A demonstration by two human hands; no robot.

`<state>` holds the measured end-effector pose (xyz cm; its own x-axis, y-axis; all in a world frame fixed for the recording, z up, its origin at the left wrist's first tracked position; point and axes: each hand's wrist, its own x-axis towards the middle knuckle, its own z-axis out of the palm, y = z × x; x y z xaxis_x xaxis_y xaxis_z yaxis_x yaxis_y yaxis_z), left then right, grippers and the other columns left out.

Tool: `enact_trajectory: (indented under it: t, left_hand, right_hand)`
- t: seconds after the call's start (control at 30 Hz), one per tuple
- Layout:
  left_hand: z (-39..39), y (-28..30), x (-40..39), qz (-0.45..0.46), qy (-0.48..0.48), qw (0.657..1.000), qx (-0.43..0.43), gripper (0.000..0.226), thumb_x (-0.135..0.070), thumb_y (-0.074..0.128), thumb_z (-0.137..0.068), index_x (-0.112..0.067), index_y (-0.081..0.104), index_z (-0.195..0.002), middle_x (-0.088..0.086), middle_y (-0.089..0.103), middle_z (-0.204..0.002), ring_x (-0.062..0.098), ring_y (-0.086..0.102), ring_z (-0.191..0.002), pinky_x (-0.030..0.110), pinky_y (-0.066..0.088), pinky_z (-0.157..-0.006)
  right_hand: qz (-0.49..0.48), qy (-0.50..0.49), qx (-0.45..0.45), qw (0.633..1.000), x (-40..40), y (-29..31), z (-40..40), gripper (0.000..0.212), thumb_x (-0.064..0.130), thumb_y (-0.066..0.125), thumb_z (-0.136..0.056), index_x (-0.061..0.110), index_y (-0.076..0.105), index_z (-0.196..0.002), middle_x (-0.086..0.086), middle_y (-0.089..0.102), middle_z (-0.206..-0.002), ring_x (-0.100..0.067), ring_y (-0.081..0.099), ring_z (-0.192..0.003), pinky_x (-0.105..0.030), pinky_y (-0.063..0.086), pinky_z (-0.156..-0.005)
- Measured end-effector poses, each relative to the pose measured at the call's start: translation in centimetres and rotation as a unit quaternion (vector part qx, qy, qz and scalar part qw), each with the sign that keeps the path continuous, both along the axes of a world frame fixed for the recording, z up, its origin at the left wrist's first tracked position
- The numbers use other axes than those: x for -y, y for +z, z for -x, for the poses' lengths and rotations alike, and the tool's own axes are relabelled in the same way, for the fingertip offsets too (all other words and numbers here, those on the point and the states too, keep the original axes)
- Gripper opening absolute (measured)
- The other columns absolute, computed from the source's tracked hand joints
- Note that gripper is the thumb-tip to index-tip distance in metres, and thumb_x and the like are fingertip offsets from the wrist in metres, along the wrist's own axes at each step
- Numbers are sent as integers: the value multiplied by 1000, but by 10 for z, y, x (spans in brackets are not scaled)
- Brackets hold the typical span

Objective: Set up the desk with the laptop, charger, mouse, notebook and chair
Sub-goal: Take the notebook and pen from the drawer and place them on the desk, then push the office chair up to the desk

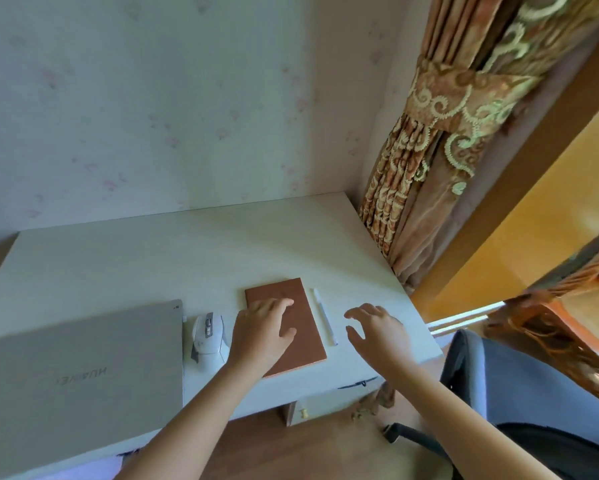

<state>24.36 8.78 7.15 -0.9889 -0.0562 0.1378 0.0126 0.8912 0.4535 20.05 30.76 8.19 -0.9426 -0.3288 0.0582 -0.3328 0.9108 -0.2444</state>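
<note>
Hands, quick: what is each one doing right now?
Left hand: open, fingers resting flat on the brown notebook.
Right hand: open, fingers spread, holding nothing, beside the white pen.

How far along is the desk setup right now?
Done: closed laptop, mouse and pen lie on the desk. In hand: left hand rests on the brown notebook; right hand hovers open beside the pen. Left: no charger visible, and the chair stands off to the right.
</note>
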Motion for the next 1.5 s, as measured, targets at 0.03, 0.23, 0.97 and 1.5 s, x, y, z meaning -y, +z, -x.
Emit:
enact_trajectory:
  t: [0.03,0.23,0.97,1.5]
  left_hand:
    - [-6,6,-2,4,-11,1000,-10,44,-33,67,-84,-25,57,-125,-11,63,-122,17,56,-115,35,44,-92]
    - [-36,47,-22,28,-89,994,-59,32,-34,63,-86,-26,61,-117,-13,67,-112,16,58,-106,29,41,-84]
    - [-111,105,-252,-18,-317,946,-63,25,-35,56,-91,-28,60,-114,-14,65,-110,13,55,-106,29,42,-87]
    - [-140,47,-533,36,-332,937,103,52,-60,48,-89,-33,51,-133,-11,58,-133,18,49,-124,35,33,-106]
  right_hand:
    - [-4,-3,-9,1000,-6,8,-10,28,34,49,-92,29,60,-117,11,62,-120,-12,56,-106,-27,48,-80]
    - [-2,-50,-41,998,-40,49,-77,31,33,52,-91,28,59,-121,9,62,-121,-14,54,-111,-30,49,-83]
    - [-54,-288,-88,952,-281,105,-244,33,36,59,-86,28,62,-118,8,64,-118,-14,56,-110,-33,47,-89]
    - [-85,-231,0,969,-528,43,-276,49,46,51,-90,33,40,-136,8,58,-126,-16,53,-117,-39,36,-105]
